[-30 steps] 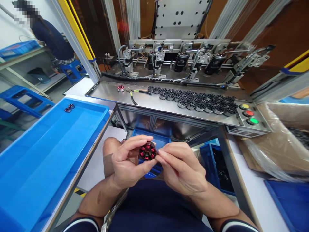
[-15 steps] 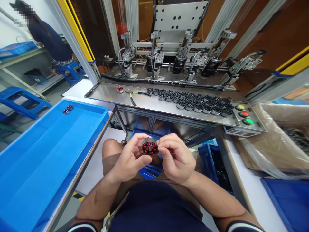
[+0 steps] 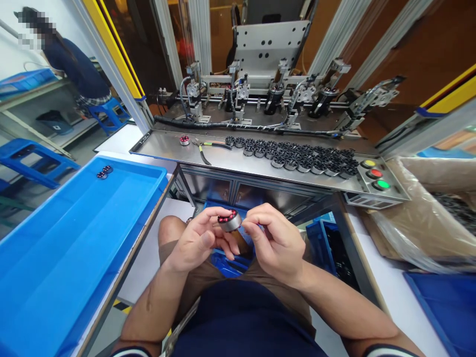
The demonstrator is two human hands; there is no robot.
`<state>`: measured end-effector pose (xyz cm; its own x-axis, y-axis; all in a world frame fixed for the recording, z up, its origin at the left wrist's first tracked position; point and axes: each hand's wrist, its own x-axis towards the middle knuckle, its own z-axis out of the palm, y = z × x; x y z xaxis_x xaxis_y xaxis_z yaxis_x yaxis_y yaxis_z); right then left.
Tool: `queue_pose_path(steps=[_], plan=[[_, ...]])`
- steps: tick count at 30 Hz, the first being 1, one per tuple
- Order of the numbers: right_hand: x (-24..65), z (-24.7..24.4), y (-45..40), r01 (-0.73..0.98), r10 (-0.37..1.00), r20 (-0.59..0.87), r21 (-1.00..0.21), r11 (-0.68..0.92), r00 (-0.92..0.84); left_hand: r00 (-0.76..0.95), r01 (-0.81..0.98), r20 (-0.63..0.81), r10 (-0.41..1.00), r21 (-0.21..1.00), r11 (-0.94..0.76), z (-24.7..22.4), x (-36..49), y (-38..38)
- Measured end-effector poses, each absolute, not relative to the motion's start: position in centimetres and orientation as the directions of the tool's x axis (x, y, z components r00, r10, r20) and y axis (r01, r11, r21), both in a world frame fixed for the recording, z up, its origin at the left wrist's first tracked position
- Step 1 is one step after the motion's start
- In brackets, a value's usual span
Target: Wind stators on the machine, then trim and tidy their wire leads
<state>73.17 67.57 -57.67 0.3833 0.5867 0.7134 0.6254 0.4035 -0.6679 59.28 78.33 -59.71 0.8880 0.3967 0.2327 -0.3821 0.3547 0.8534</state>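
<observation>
Above my lap is a round motor stator (image 3: 231,223) with red windings and a silver-grey outer wall, tilted so the wall faces me. My left hand (image 3: 197,240) holds it from the left, index finger on its upper edge and other fingers beneath, the thumb away from it. On the other side, my right hand (image 3: 277,243) is closed, thumb and index finger pinched at the stator's right edge; whether a wire end sits between them is too small to tell. Another red-wound stator (image 3: 185,141) rests on the metal ledge beside green-and-black cutting pliers (image 3: 203,151).
Several rows of black stators (image 3: 297,154) cover the ledge's right part, near a button box (image 3: 375,173). Machine fixtures (image 3: 275,99) stand behind. At left, a blue tray (image 3: 74,238) holds two small parts; at right is a plastic-lined carton (image 3: 420,213). A person (image 3: 76,67) sits far left.
The stator has been turned: its red-wound face pointed toward me before, and now its side wall does. My left thumb has come off it. The right hand keeps its pinch.
</observation>
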Motion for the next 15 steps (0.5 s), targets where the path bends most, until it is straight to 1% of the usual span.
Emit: queue_pose_path(steps=[5,8,10,11,13,14,15], plan=[[73.1,-57.4,67.7,0.543,0.629,0.637,-0.751,0.375,0.446,0.823,-0.414,0.313,0.473,0.902,0.123,-59.4,58.8,78.9],[73.1,-57.3,67.7,0.511,0.645,0.619,-0.77,0.382,0.449,0.765,-0.474,0.38,0.519,0.879,0.055,-59.3,58.9,78.8],[73.2,-57.2,67.7,0.53,0.633,0.654,-0.739,0.417,0.414,0.728,-0.517,0.395,0.561,0.853,0.07,-59.3,59.1,78.5],[73.3,-57.3,67.7,0.556,0.621,0.684,-0.708,0.436,0.384,0.722,-0.521,0.375,0.582,0.848,0.1,-59.3,59.3,78.3],[73.5,-57.3,67.5,0.627,0.584,0.748,-0.626,0.463,0.316,0.752,-0.472,0.275,0.599,0.859,0.199,-59.4,59.5,78.0],[73.6,-57.4,67.5,0.662,0.569,0.773,-0.586,0.468,0.282,0.795,-0.418,0.21,0.57,0.869,0.264,-59.5,59.6,77.9],[73.6,-57.4,67.4,0.691,0.561,0.789,-0.552,0.467,0.25,0.845,-0.354,0.15,0.513,0.876,0.327,-59.5,59.7,77.8]])
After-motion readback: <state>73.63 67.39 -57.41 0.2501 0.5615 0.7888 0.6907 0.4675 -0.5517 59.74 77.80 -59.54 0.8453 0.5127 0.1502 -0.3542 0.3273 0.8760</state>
